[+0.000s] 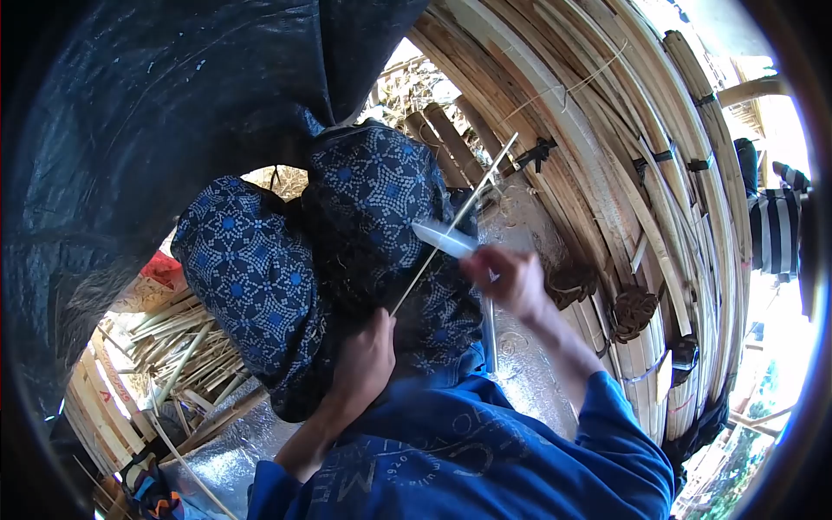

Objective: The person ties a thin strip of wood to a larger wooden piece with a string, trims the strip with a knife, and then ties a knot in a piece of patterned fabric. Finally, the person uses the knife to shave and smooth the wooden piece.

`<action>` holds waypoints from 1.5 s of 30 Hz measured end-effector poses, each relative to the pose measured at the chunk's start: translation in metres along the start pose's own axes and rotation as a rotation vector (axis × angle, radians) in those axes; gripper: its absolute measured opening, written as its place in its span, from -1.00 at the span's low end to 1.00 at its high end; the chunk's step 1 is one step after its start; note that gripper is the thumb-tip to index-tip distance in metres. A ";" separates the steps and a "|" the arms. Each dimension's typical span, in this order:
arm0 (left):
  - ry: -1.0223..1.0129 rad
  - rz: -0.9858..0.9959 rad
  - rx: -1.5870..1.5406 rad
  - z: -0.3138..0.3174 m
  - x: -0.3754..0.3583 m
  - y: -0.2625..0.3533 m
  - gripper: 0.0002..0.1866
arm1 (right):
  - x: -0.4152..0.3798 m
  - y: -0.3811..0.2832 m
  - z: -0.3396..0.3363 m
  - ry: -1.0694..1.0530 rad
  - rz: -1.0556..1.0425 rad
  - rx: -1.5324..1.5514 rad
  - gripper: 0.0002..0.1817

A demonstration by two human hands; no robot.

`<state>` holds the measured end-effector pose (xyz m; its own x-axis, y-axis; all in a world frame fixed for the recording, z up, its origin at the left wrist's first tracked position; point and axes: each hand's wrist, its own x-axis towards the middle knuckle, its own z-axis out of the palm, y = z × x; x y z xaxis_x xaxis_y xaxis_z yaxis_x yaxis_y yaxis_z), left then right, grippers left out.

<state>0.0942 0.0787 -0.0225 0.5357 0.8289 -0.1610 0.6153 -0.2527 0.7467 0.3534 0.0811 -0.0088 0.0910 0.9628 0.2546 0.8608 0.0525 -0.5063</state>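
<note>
A thin pale strip (424, 268) slants up and to the right across the patterned blue cloth over my knees (381, 191). My left hand (367, 357) is closed on the lower end of this strip. A knife (444, 238) with a broad, light blade crosses the strip near its middle. Its reddish handle is in my right hand (510, 282), whose fingers are wrapped round it and slightly blurred. The far end of the strip sticks out beyond the blade, over the ground.
Long bundled wooden strips (607, 130) curve along the right side, tied with black bands. Cut sticks (195, 342) lie at the left. A dark sheet (156, 130) hangs at upper left. Another person's striped clothing (774, 232) shows at far right.
</note>
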 end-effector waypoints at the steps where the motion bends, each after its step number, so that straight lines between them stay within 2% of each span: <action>1: 0.003 -0.002 -0.005 0.000 0.001 0.001 -0.86 | 0.008 0.010 -0.004 0.042 0.056 -0.101 -0.78; 2: 0.004 -0.018 -0.014 0.000 0.001 0.003 -0.86 | 0.015 0.016 -0.015 0.067 0.228 -0.063 -0.79; 3: -0.001 -0.035 -0.020 -0.001 0.000 0.004 -0.86 | 0.022 0.007 -0.027 0.114 0.296 -0.094 -0.78; 5: -0.010 -0.029 -0.061 -0.002 0.001 0.002 -0.84 | 0.016 -0.004 -0.022 0.103 0.183 0.070 -0.76; 6: -0.016 -0.024 -0.102 -0.003 0.002 0.001 -0.83 | 0.008 -0.010 -0.013 0.044 0.044 0.131 -0.75; 7: -0.018 -0.016 -0.100 -0.006 0.003 -0.002 -0.83 | 0.002 -0.027 -0.013 -0.128 0.063 0.152 -0.77; 9: -0.119 -0.048 -0.257 -0.013 0.006 -0.008 -0.79 | -0.003 -0.019 -0.002 -0.235 0.035 0.034 -0.79; 11: -0.158 -0.103 -0.328 -0.019 0.009 -0.006 -0.75 | 0.008 0.005 -0.003 -0.026 0.281 -0.072 -0.70; 13: -0.181 -0.107 -0.381 -0.019 0.008 -0.008 -0.75 | 0.024 0.014 -0.027 0.009 0.476 -0.033 -0.66; 14: -0.181 -0.108 -0.381 -0.019 0.008 -0.008 -0.75 | 0.024 0.016 -0.029 0.008 0.477 -0.033 -0.66; 16: -0.187 -0.115 -0.407 -0.021 0.009 -0.007 -0.77 | 0.026 0.015 -0.033 -0.065 0.663 0.422 -0.62; 17: -0.187 -0.114 -0.411 -0.018 0.008 -0.007 -0.77 | 0.025 0.008 -0.034 -0.066 0.662 0.418 -0.62; 19: -0.090 -0.050 -0.272 -0.011 0.004 -0.005 -0.80 | 0.027 -0.016 -0.037 -0.281 0.629 0.593 -0.57; 21: -0.062 -0.050 -0.191 -0.006 0.001 0.000 -0.82 | 0.027 -0.014 -0.036 -0.291 0.569 0.595 -0.55; 23: -0.039 -0.047 -0.112 -0.004 0.000 0.004 -0.84 | 0.028 -0.004 -0.032 -0.056 0.539 0.378 -0.56; 24: -0.027 -0.042 -0.110 -0.003 0.000 0.004 -0.84 | 0.029 -0.001 -0.029 0.032 0.628 0.351 -0.57; 25: -0.013 -0.037 -0.107 -0.003 0.001 0.005 -0.85 | 0.024 0.005 -0.023 -0.037 0.710 0.376 -0.56; 27: -0.024 -0.047 -0.086 -0.006 0.002 0.006 -0.84 | -0.001 -0.012 -0.002 -0.296 0.589 0.460 -0.54; 28: -0.040 -0.057 -0.061 -0.006 0.002 0.007 -0.84 | -0.006 -0.029 0.002 -0.387 0.435 0.412 -0.55; 29: -0.043 -0.057 -0.060 -0.007 0.002 0.006 -0.84 | 0.004 -0.036 -0.010 -0.645 0.470 0.282 -0.55; 31: -0.037 -0.046 -0.053 -0.005 0.001 0.006 -0.83 | 0.010 -0.020 -0.007 -0.164 0.548 0.514 -0.51; 32: -0.037 -0.051 -0.056 -0.005 0.000 0.006 -0.83 | 0.022 -0.008 -0.021 -0.159 0.699 0.462 -0.50; 33: -0.040 -0.056 -0.068 -0.004 0.000 0.006 -0.84 | 0.028 0.001 -0.019 -0.090 0.657 0.439 -0.51; 35: -0.041 -0.059 -0.076 -0.005 0.002 0.007 -0.85 | 0.010 -0.011 -0.007 -0.302 0.589 0.497 -0.53; 36: -0.042 -0.064 -0.069 -0.006 0.002 0.008 -0.85 | 0.000 -0.026 0.000 -0.387 0.471 0.443 -0.54; 37: -0.045 -0.068 -0.060 -0.006 0.002 0.008 -0.85 | 0.007 -0.041 -0.009 -0.651 0.440 0.233 -0.55; 40: -0.043 -0.057 -0.026 -0.006 0.001 0.007 -0.84 | 0.020 -0.015 -0.017 -0.248 0.679 0.401 -0.45; 41: -0.043 -0.060 -0.029 -0.005 0.000 0.007 -0.84 | 0.026 0.000 -0.018 -0.143 0.617 0.285 -0.47; 43: -0.031 -0.046 -0.021 -0.004 0.000 0.006 -0.84 | 0.021 -0.015 -0.017 -0.229 0.598 0.328 -0.48; 44: -0.033 -0.044 -0.019 -0.005 0.001 0.006 -0.84 | 0.008 -0.025 -0.006 -0.376 0.601 0.389 -0.50; 45: -0.040 -0.047 -0.016 -0.005 0.001 0.007 -0.84 | 0.006 -0.041 -0.007 -0.512 0.457 0.276 -0.51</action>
<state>0.0959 0.0804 -0.0140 0.5293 0.8191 -0.2212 0.6313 -0.2060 0.7477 0.3224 0.0827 0.0193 0.1068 0.9042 -0.4134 0.6299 -0.3833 -0.6755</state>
